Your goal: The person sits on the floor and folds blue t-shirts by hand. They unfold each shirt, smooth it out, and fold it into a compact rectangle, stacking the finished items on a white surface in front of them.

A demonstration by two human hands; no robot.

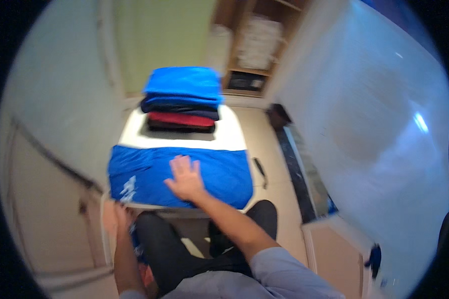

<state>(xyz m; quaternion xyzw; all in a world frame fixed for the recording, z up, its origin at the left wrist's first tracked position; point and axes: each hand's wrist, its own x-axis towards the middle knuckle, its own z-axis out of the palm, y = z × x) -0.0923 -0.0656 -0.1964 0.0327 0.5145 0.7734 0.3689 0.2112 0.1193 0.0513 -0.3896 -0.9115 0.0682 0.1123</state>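
A blue garment [220,168] with a white print near its left end lies spread across the near part of a white table [228,130]. My right hand [187,181] rests flat on the middle of it, fingers apart, holding nothing. At the garment's near left corner, by the table edge, is my left hand [121,216]; it is blurred, and whether its fingers grip the cloth cannot be told. Beyond the garment stands a stack of folded clothes [183,84], bright blue on top, with dark and red ones below.
Shelves [247,71] holding a white bundle [260,43] stand at the back. A dark strap-like object [260,168] lies on the floor right of the table. Walls rise on both sides. My legs are under the table's near edge, with colored cloth low at the left.
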